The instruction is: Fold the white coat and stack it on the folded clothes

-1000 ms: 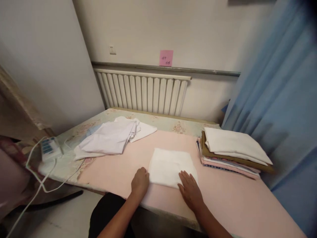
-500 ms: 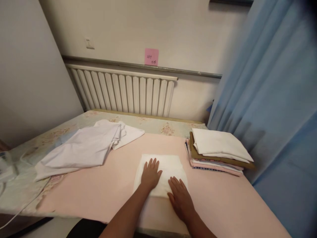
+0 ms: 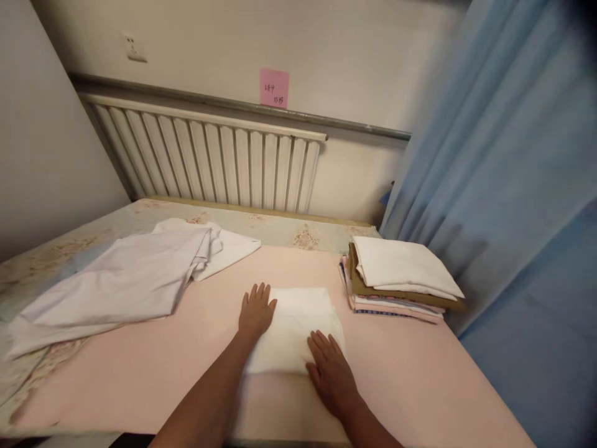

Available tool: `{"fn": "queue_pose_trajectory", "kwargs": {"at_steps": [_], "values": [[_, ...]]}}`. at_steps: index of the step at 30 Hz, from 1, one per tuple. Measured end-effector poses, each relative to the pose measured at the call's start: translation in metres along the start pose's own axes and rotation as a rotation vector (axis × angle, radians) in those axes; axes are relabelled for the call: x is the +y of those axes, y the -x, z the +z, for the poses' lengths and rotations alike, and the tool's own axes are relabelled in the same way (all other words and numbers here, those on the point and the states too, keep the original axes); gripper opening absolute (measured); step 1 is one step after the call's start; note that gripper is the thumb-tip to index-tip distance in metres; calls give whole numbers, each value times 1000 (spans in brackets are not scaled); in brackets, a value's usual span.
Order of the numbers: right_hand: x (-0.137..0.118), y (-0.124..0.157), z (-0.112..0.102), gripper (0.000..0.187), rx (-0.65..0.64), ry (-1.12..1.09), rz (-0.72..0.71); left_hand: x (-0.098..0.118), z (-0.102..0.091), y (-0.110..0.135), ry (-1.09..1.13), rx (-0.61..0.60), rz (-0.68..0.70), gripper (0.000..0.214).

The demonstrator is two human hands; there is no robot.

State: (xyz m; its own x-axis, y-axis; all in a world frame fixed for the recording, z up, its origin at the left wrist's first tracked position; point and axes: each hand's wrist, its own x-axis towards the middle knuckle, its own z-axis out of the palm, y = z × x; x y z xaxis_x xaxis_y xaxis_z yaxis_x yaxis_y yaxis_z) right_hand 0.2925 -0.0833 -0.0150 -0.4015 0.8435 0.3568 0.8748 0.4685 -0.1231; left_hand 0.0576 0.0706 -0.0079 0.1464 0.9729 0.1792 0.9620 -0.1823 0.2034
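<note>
A folded white cloth [image 3: 298, 317] lies flat on the pink sheet [image 3: 196, 354] in front of me. My left hand [image 3: 256, 311] rests over the cloth's left edge, palm down with the fingers stretched out. Lower down, at the near right part of the cloth, my right hand [image 3: 330, 370] lies flat with its fingers extended and the thumb apart. Neither hand grips anything. The hands and forearms hide parts of the cloth's left and right edges.
A loosely folded pile of white fabric [image 3: 135, 274] lies to the left. At the right stands a stack of folded cloths [image 3: 410, 267], white on top, beside a blue curtain [image 3: 504, 155]. A radiator [image 3: 224, 155] and a wall with a pink note [image 3: 274, 88] are behind.
My left hand has slid from the top of the cloth to its left edge. My right hand stays on the near right part. The view has shifted slightly.
</note>
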Motion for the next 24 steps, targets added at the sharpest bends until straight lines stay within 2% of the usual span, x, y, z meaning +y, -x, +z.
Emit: {"fn": "queue_pose_trajectory", "kwargs": {"at_steps": [4,7,11,14,19,24], "values": [[-1,0,-1,52,12,0,-4,7,-10,5,-11,1,-33,55],[-3,-1,-3,51,32,-6,11,28,-20,19,-28,37,-51,54],[-6,-1,-5,49,64,0,22,68,-20,53,-13,73,78,50],[-8,1,-4,47,116,5,38,85,-11,80,10,40,155,49],[-6,2,2,48,160,30,89,79,-7,99,19,82,215,48],[-2,9,8,48,193,51,172,60,-14,104,0,93,155,49]]}}
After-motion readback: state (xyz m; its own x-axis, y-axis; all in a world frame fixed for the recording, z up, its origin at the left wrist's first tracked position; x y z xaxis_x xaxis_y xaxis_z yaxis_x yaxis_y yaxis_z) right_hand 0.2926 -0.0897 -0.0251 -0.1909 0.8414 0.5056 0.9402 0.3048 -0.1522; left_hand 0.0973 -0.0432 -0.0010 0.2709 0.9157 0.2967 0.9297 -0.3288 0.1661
